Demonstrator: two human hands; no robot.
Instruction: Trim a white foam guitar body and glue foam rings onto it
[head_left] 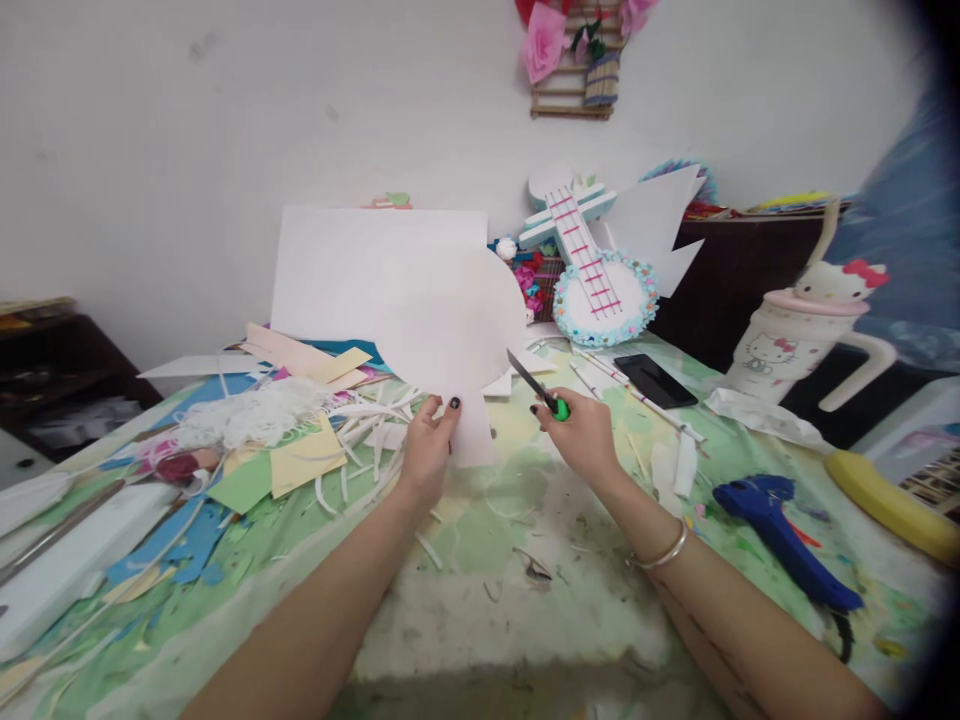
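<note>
My left hand (pixel 427 447) is closed on the narrow tab of a white cutout (pixel 450 330), thumb on the near face, fingers curled behind it. The cutout, a broad disc above that tab, is upright over the middle of the counter (pixel 450 620), in front of a larger white board (pixel 337 270) leaning at the wall.

My right hand (pixel 583 432) grips a green-handled knife (pixel 541 386), blade pointing up and left, its tip at the disc's right edge; cannot tell whether it touches. A silvery bangle (pixel 679 543) circles the right wrist.

Left side of counter: a tangle of white strips (pixel 247 410), with yellow, green and blue paper pieces around it. Beyond my right hand: a black phone (pixel 655 380) lying flat and, farther back, a banjo-shaped model (pixel 592 260), its round body edged in pale blue bits.

Far right: a white handled mug (pixel 784 345), tilted in view. Nearer me, a blue glue gun (pixel 795 540) lies beside my right forearm.
</note>
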